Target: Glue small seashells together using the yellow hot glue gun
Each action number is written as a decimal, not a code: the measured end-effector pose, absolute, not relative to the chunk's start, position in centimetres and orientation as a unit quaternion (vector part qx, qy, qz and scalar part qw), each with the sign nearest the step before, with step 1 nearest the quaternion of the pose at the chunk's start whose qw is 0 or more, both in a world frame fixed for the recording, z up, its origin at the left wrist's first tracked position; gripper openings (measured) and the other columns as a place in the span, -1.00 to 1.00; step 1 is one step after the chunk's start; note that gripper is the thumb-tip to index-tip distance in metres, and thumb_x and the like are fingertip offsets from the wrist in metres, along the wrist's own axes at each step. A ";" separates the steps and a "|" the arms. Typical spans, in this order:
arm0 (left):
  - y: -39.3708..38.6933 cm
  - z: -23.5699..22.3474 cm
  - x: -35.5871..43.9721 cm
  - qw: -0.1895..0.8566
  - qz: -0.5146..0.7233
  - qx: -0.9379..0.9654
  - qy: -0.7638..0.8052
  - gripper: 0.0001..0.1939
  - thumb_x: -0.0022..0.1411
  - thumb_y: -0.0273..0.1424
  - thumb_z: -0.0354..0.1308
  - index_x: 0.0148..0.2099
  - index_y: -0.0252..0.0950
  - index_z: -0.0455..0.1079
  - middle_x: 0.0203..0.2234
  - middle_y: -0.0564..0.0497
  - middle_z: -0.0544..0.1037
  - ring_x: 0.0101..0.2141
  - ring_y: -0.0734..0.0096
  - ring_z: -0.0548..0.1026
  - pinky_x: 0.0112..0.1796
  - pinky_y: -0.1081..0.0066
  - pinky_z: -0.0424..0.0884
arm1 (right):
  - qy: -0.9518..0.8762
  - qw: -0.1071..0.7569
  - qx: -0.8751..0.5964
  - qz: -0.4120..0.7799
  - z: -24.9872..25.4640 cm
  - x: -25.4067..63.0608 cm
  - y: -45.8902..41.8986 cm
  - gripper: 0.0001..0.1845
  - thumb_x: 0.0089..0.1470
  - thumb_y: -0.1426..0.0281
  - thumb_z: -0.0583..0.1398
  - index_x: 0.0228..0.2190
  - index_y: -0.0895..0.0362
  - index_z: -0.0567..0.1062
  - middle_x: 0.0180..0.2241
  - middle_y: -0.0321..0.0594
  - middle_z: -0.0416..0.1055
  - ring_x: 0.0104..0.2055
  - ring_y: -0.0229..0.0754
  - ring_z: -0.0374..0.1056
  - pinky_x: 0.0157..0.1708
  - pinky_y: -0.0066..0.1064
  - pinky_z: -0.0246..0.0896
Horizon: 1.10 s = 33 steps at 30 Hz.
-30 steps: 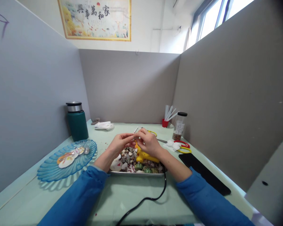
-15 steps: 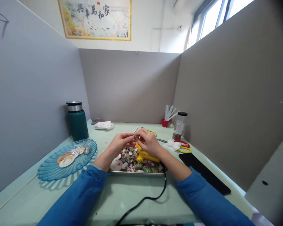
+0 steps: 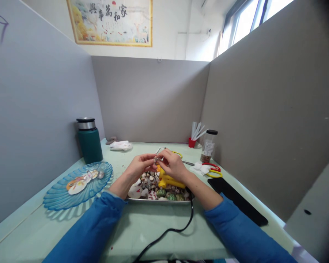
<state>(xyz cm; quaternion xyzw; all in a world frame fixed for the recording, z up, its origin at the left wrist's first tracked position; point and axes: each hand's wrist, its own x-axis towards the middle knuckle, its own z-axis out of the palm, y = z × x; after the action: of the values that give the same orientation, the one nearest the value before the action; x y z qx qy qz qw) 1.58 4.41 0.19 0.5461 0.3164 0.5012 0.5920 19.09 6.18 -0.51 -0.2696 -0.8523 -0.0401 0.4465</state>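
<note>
Both hands meet above a metal tray [image 3: 159, 201] full of seashells [image 3: 152, 195]. Thumb and fingers of my left hand [image 3: 141, 165] are pinched on a small, shiny, greyish piece [image 3: 157, 159], too small to name. My right hand [image 3: 172, 164] pinches the same piece from the other side. Under my right hand a yellow glue gun [image 3: 164, 179] lies on the shells, partly hidden by the wrist. Its black cord [image 3: 178, 231] runs over the tray's near edge toward me. Just beyond the fingertips a thin white stick [image 3: 158, 150] shows.
Left stand a blue scalloped plate [image 3: 55, 199] bearing shells and a green bottle [image 3: 90, 146]. On the right are red-and-yellow-handled scissors [image 3: 215, 170], a crumpled tissue [image 3: 200, 168], a black phone-like slab [image 3: 238, 202], a lidded jar [image 3: 208, 148] and a red cup [image 3: 192, 143] of glue sticks.
Fingers of both hands have shifted slightly around the small piece, and more of its shiny surface shows now. Everything else stays in place.
</note>
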 end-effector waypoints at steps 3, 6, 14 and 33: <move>4.4 0.1 1.6 0.589 0.501 0.550 0.315 -0.67 -0.07 -0.43 0.32 -0.19 -0.40 0.47 -0.41 -0.08 0.54 -0.50 0.50 0.47 -0.32 0.36 0.46 | -0.853 0.443 -0.272 -0.044 -0.5 19.1 6.2 -0.89 0.07 0.47 0.11 -0.29 0.12 0.39 -0.35 -0.22 0.31 -0.45 -0.28 0.20 -0.40 -0.45 0.10; 4.4 0.2 1.6 0.585 0.500 0.553 0.319 -0.67 -0.08 -0.42 0.33 -0.21 -0.40 0.48 -0.39 -0.07 0.54 -0.50 0.51 0.47 -0.32 0.36 0.45 | -0.856 0.438 -0.272 -0.050 -0.4 19.2 6.2 -0.88 0.06 0.48 0.11 -0.30 0.12 0.40 -0.34 -0.22 0.32 -0.43 -0.28 0.22 -0.39 -0.45 0.11; 4.6 0.1 1.6 0.555 0.485 0.578 0.350 -0.64 -0.07 -0.33 0.31 -0.18 -0.37 0.49 -0.51 -0.02 0.53 -0.55 0.50 0.44 -0.39 0.40 0.41 | -0.860 0.426 -0.273 -0.071 -0.4 19.3 6.2 -0.85 0.03 0.51 0.11 -0.30 0.11 0.40 -0.32 -0.21 0.31 -0.40 -0.26 0.24 -0.37 -0.46 0.12; 4.2 0.4 1.7 0.522 0.484 0.595 0.372 -0.63 -0.05 -0.25 0.29 -0.21 -0.38 0.49 -0.53 -0.01 0.52 -0.55 0.47 0.43 -0.40 0.39 0.41 | -0.861 0.408 -0.291 -0.092 -0.4 19.2 5.9 -0.89 0.06 0.48 0.09 -0.32 0.11 0.37 -0.31 -0.22 0.31 -0.41 -0.27 0.23 -0.38 -0.47 0.11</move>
<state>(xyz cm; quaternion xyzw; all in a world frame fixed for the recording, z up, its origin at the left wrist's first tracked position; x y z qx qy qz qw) 1.71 4.23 0.41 0.5949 0.3723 0.4843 0.5225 19.24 5.91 -0.38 -0.2907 -0.8605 -0.0919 0.4082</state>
